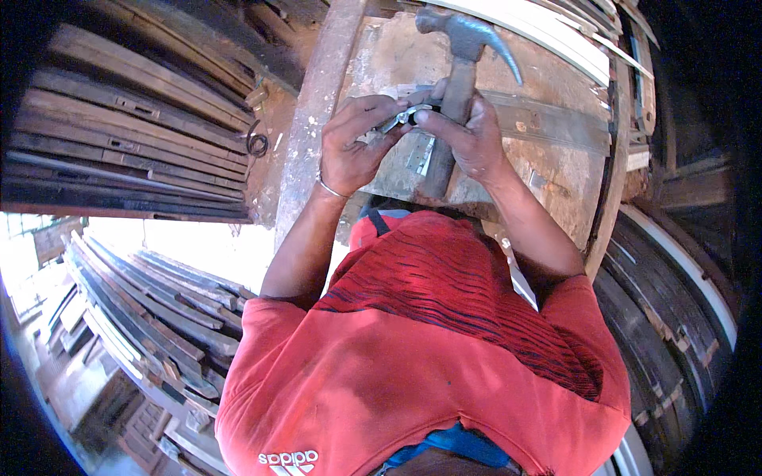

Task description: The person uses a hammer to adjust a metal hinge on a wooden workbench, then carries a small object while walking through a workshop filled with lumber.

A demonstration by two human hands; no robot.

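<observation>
My left hand [357,141] is closed, pinching a small shiny metal piece [399,119] between thumb and fingers. A dark round part or opening shows at its right end; I cannot make out its exact kind. The thumb and fingertips of my right hand [476,141] meet that end. A claw hammer [460,83] is gripped in the same right hand, its wooden handle running under the thumb and its metal head pointing away from me. Below the fingers, a flat silvery metal plate [421,155] lies over the worn wooden bench [548,178].
A paint-spotted beam [309,151] borders the bench on the left. Long dark timbers [135,135] are stacked beyond it, and more boards [151,301] lie at lower left. Pale strips [532,36] line the far edge. Dark planks [651,325] stand at right.
</observation>
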